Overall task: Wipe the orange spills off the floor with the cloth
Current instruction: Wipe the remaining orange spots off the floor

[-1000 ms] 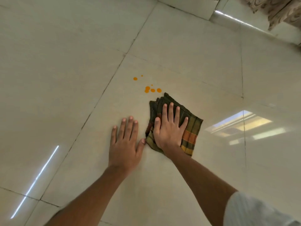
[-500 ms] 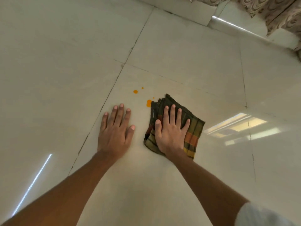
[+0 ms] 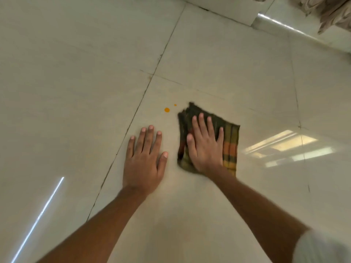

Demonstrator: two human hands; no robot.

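A folded green, orange and yellow checked cloth (image 3: 230, 143) lies flat on the pale tiled floor (image 3: 218, 63). My right hand (image 3: 204, 147) presses down on it with fingers spread. Two orange spills remain in sight just left of the cloth's far corner: a larger drop (image 3: 167, 110) and a tiny one (image 3: 175, 105). My left hand (image 3: 144, 158) rests palm down on the bare tile beside the cloth, fingers apart, holding nothing.
A grout line (image 3: 133, 120) runs diagonally just left of my left hand. A raised white step or plinth (image 3: 228, 10) stands at the back. Patterned fabric (image 3: 326, 10) hangs at the top right. Window light reflects on the tiles to the right.
My right hand has slid the cloth forward over the cluster of orange drops, which are now covered. Only the two farther drops still show. My left hand shifted slightly left.
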